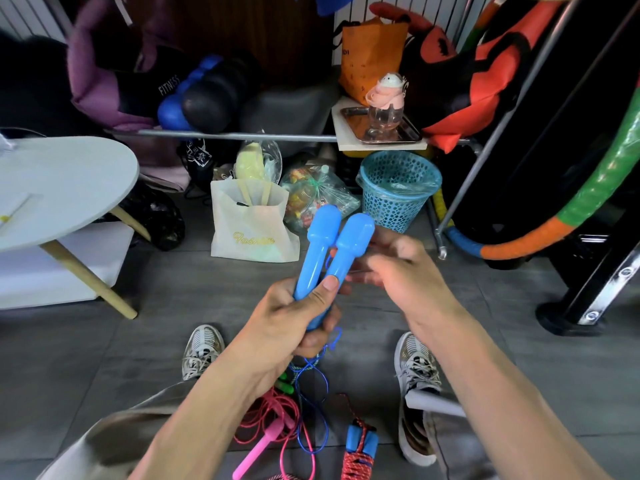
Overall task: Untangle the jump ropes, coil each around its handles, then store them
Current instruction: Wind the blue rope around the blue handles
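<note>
My left hand (pixel 294 317) grips two light-blue jump rope handles (pixel 332 244) side by side, their thick ends pointing up and away. Their thin blue rope (pixel 317 403) hangs from under the hand to the floor between my feet. My right hand (pixel 391 268) is just right of the handles, fingers curled, pinching the blue rope close to the handles. On the floor below lie a pink rope with a pink handle (pixel 258 448) and a red braided rope (pixel 356 459) wound around blue handles. A small green piece (pixel 285 384) shows near the pink rope.
A blue mesh basket (pixel 398 188) and a white tote bag (pixel 252 223) stand ahead on the grey floor. A round white table (pixel 59 188) is at left. A cluttered shelf rail (pixel 242 136) runs across the back. A black stand base (pixel 571 317) sits at right.
</note>
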A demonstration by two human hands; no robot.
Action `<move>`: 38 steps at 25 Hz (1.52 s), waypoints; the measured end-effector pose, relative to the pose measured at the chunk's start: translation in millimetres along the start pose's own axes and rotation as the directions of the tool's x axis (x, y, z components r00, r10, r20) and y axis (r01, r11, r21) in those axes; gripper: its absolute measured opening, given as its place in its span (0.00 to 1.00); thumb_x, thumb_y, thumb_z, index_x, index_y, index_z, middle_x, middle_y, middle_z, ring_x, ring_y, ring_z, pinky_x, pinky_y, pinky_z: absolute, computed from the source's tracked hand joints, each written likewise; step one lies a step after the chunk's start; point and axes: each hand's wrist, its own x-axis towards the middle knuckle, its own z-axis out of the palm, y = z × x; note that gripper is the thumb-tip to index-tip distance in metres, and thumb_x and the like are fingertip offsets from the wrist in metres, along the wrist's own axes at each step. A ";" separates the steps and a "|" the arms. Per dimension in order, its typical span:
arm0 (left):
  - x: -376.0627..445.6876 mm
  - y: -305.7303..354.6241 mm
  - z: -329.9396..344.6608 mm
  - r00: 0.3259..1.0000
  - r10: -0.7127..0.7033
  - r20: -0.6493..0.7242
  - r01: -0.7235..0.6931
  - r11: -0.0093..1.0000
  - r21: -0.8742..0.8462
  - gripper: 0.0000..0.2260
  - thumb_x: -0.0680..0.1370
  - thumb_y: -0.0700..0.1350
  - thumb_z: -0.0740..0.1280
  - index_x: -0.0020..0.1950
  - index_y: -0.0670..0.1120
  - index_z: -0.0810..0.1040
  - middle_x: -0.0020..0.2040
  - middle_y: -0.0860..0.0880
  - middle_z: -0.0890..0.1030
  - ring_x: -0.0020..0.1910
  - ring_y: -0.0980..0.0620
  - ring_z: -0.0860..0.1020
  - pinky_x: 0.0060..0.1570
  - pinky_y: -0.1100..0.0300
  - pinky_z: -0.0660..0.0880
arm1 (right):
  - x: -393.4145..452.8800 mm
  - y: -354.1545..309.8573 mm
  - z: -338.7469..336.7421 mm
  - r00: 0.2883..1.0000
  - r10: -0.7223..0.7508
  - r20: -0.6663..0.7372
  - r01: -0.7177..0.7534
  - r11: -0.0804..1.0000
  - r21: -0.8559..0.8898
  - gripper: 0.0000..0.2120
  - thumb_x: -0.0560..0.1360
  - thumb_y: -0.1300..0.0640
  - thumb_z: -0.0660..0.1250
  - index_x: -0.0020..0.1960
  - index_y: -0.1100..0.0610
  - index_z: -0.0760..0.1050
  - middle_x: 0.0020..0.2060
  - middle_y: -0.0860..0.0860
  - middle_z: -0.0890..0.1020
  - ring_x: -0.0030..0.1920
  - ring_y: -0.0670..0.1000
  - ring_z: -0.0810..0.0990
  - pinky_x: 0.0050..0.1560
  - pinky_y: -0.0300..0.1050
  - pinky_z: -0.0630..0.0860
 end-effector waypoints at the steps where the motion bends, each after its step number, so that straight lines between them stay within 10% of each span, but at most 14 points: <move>1: -0.1 0.5 -0.6 1.000 0.007 -0.009 -0.006 1.000 0.011 0.14 0.76 0.50 0.64 0.50 0.39 0.75 0.29 0.46 0.70 0.21 0.55 0.59 0.24 0.67 0.52 | 0.0 0.4 2.2 1.000 0.029 0.008 -0.030 0.998 0.063 0.17 0.75 0.75 0.58 0.57 0.63 0.79 0.48 0.59 0.85 0.47 0.58 0.85 0.49 0.52 0.82; 12: 4.4 0.2 -5.0 0.993 0.074 -0.093 -0.057 0.983 0.176 0.12 0.81 0.47 0.63 0.58 0.40 0.68 0.30 0.45 0.75 0.23 0.52 0.62 0.25 0.63 0.57 | 0.4 2.7 5.5 0.981 0.147 0.128 -0.189 0.877 0.441 0.20 0.72 0.74 0.56 0.56 0.63 0.80 0.45 0.59 0.83 0.41 0.54 0.83 0.43 0.45 0.81; 18: 1.4 0.3 -8.2 0.999 0.040 0.014 -0.041 0.993 0.112 0.11 0.81 0.47 0.64 0.55 0.40 0.69 0.32 0.43 0.73 0.22 0.53 0.61 0.25 0.64 0.55 | 0.4 3.7 5.0 0.994 -0.074 -0.080 0.077 0.996 0.038 0.32 0.57 0.63 0.61 0.60 0.49 0.77 0.52 0.45 0.81 0.50 0.39 0.78 0.50 0.35 0.73; 26: -2.3 1.9 -11.8 0.984 0.024 0.179 -0.037 0.997 0.068 0.09 0.77 0.51 0.65 0.52 0.47 0.75 0.31 0.43 0.74 0.23 0.54 0.60 0.24 0.66 0.58 | -6.4 -5.2 0.7 0.939 -0.056 0.340 -0.097 0.903 0.417 0.25 0.64 0.60 0.75 0.59 0.64 0.75 0.53 0.61 0.77 0.57 0.57 0.75 0.62 0.52 0.69; 38: 13.3 -9.0 -3.1 0.968 0.220 -0.118 -0.127 0.842 0.525 0.08 0.78 0.51 0.67 0.54 0.52 0.72 0.32 0.47 0.81 0.24 0.52 0.74 0.25 0.64 0.68 | -8.7 -2.9 12.0 0.983 0.177 0.049 -0.175 0.824 0.539 0.15 0.73 0.66 0.68 0.57 0.73 0.75 0.45 0.61 0.83 0.45 0.55 0.84 0.42 0.50 0.81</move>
